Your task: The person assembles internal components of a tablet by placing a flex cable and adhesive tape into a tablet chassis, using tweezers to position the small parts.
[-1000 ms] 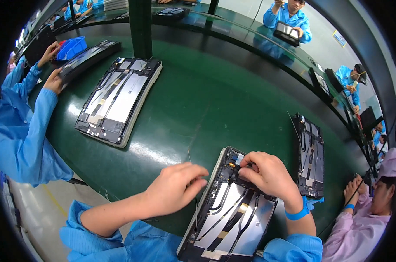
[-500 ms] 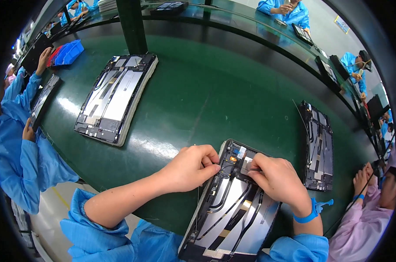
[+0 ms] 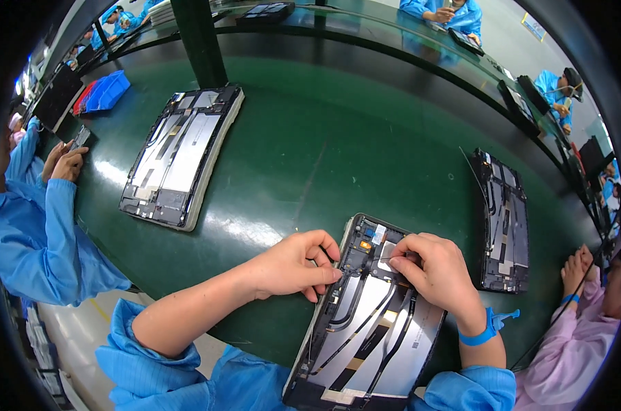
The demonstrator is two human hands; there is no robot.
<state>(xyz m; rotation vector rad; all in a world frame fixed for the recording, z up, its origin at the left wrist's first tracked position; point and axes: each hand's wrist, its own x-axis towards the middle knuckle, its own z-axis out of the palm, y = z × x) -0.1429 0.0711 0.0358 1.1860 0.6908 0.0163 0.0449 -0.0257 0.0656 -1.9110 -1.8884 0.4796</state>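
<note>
An opened tablet (image 3: 382,342), with silver panels, black cables and small boards inside, lies tilted before me at the lower middle. My right hand (image 3: 434,270) is over its upper right part, thumb and forefinger pinching a thin dark cable (image 3: 382,259). My left hand (image 3: 300,266) is at the tablet's upper left edge, with its fingers curled and the thumb tip touching or close to the frame. Whatever lies in the left fingers is too small to make out. A blue band (image 3: 485,330) circles my right wrist.
Further opened tablets lie on the green table (image 3: 303,144): one tablet (image 3: 180,157) at the left on a pale base, another tablet (image 3: 506,219) at the right. A blue bin (image 3: 108,90) stands far left, by a dark post (image 3: 199,44). Co-workers sit on both sides.
My right hand has shifted slightly up with the thin cable. My left hand has drawn a little left and down. The co-worker at left has swung a device away, now in both hands.
</note>
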